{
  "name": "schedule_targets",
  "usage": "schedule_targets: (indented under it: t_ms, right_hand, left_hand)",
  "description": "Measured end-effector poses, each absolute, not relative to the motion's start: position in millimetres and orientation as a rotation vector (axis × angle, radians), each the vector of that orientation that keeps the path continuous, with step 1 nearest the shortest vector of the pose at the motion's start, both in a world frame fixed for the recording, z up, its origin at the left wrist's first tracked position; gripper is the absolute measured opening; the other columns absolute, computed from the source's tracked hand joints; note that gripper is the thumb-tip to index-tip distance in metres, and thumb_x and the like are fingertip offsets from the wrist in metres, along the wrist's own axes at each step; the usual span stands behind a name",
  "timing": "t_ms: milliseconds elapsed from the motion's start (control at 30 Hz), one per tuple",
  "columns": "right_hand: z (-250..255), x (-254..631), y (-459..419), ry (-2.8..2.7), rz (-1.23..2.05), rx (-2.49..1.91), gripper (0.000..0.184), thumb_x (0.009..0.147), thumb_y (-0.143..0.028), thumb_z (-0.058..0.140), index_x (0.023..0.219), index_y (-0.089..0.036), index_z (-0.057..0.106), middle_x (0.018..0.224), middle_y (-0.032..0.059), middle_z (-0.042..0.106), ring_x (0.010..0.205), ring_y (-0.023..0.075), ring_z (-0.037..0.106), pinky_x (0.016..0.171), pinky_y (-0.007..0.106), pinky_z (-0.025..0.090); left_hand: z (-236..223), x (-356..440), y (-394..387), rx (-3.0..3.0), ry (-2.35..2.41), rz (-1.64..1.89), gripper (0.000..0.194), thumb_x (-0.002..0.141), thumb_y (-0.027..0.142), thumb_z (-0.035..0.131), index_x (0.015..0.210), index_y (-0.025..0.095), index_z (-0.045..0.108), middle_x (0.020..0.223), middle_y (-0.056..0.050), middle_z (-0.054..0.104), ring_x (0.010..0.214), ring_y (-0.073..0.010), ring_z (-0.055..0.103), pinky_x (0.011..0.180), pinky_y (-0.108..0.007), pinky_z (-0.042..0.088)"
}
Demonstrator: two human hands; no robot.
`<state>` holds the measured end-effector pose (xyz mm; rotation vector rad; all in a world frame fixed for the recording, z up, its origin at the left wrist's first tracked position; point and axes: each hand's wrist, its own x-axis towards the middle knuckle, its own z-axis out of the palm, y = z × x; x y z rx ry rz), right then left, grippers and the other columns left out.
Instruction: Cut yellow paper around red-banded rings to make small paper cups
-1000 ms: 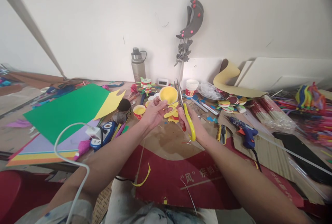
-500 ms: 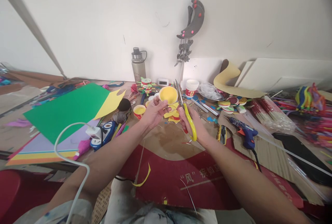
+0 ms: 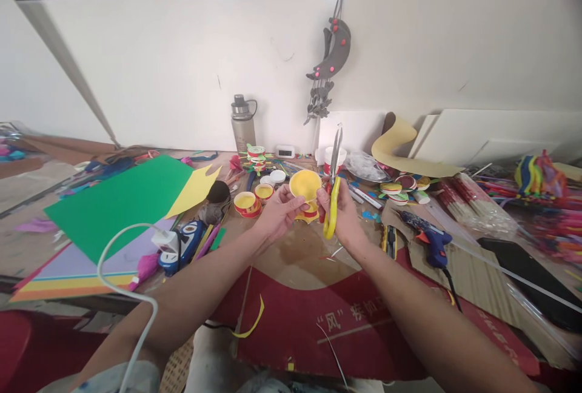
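My left hand (image 3: 280, 216) pinches the rim of a shallow paper cup piece (image 3: 305, 184), its yellow inside facing me. In my right hand (image 3: 348, 220) are scissors with yellow handles (image 3: 332, 211). Their blades point upward, nearly together, and the fingertips of that hand come up to the cup's right edge. Behind and below the held piece lies a red and yellow cup piece (image 3: 310, 213), partly hidden by the hands. Left of my left hand sit two more cut cup pieces with yellow insides, a larger one (image 3: 245, 201) and a smaller one (image 3: 264, 191).
Green paper (image 3: 122, 202) and other coloured sheets cover the left side, near a power strip (image 3: 179, 253) with a white cable. On the right lie a utility knife (image 3: 390, 241), a glue gun (image 3: 430, 241) and a black phone (image 3: 530, 281). A bottle (image 3: 243, 126) stands against the white partition.
My right hand has come closer to the cup piece, and the scissors now stand more upright with blades closer together. The cup piece has shifted slightly right. The view has tilted up a little.
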<state>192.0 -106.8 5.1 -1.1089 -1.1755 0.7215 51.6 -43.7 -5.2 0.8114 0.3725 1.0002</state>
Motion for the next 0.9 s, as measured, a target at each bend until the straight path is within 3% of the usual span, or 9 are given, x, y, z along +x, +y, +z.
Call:
schedule_targets:
  t_ms: [167, 433, 633, 733, 900]
  right_hand:
    - [0.8, 194.8, -103.4, -1.083, 0.690, -1.080, 0.063, 0.073, -0.059, 0.085, 0.116, -0.027, 0.051, 0.090, -0.0030, 0.058, 0.079, 0.0160, 0.059, 0.071, 0.030, 0.055]
    - [0.1, 202.1, -103.3, -1.131, 0.698, -1.105, 0.056, 0.075, -0.053, 0.084, 0.115, -0.027, 0.053, 0.086, -0.0030, 0.056, 0.069, 0.0154, 0.053, 0.060, 0.029, 0.051]
    - [2.2, 202.0, -103.8, -1.183, 0.791, -1.126, 0.058, 0.073, -0.054, 0.085, 0.115, -0.027, 0.055, 0.094, 0.0002, 0.066, 0.077, 0.0193, 0.063, 0.067, 0.033, 0.056]
    - [3.4, 198.4, -105.1, -1.236, 0.804, -1.101, 0.059, 0.075, -0.055, 0.084, 0.119, -0.027, 0.055, 0.105, 0.0041, 0.069, 0.091, 0.0225, 0.068, 0.082, 0.038, 0.059]
    - [7.1, 195.3, -109.6, -1.311, 0.742, -1.093, 0.056, 0.083, -0.062, 0.077, 0.122, -0.029, 0.055, 0.109, 0.0055, 0.069, 0.103, 0.0238, 0.066, 0.090, 0.038, 0.058]
  left_hand:
    - [-4.7, 52.1, -47.8, 0.811, 0.368, 1.012, 0.058, 0.050, 0.022, 0.106, 0.090, 0.016, 0.064, 0.090, 0.001, 0.077, 0.079, -0.0103, 0.072, 0.076, -0.024, 0.058]
    - [-3.4, 47.9, -44.3, 0.883, 0.392, 0.977, 0.055, 0.047, 0.018, 0.105, 0.085, 0.016, 0.066, 0.089, 0.000, 0.075, 0.080, -0.0126, 0.070, 0.081, -0.028, 0.055]
    - [9.4, 39.0, -37.0, 0.950, 0.350, 0.929, 0.062, 0.063, 0.052, 0.099, 0.108, 0.015, 0.077, 0.107, -0.009, 0.079, 0.090, -0.0197, 0.074, 0.078, -0.029, 0.058]
    - [13.3, 37.2, -33.3, 0.966, 0.347, 0.929, 0.055, 0.068, 0.049, 0.097, 0.107, 0.014, 0.080, 0.105, -0.012, 0.081, 0.095, -0.0235, 0.077, 0.081, -0.030, 0.059]
    - [10.5, 38.9, -26.2, 0.841, 0.343, 1.020, 0.042, 0.071, 0.040, 0.097, 0.102, 0.016, 0.082, 0.099, -0.006, 0.083, 0.084, -0.0172, 0.078, 0.075, -0.024, 0.061]
